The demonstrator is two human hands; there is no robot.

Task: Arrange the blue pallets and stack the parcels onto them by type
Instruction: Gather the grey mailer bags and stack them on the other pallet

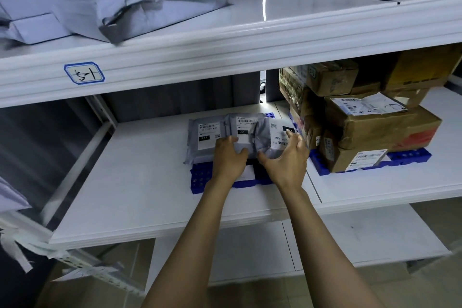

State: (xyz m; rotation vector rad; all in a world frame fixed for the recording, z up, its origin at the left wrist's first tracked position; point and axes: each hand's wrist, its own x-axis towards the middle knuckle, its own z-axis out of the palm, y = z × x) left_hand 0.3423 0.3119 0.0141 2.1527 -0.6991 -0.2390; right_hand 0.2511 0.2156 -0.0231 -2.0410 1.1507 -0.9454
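Pallets laid out on middle shelf (140,182). Right pallet (410,155), 3 o'clock: cardboard boxes (380,127) stacked. Centre pallet (200,179): your left hand (228,155) and right hand (287,157) grip the top grey mailer (265,137). Grey bags (125,7) at 10 o'clock, upper shelf (275,40), likely still to move.

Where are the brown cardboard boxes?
In the head view, the brown boxes are stacked on a blue pallet at the right of the middle shelf, beside the grey bags.
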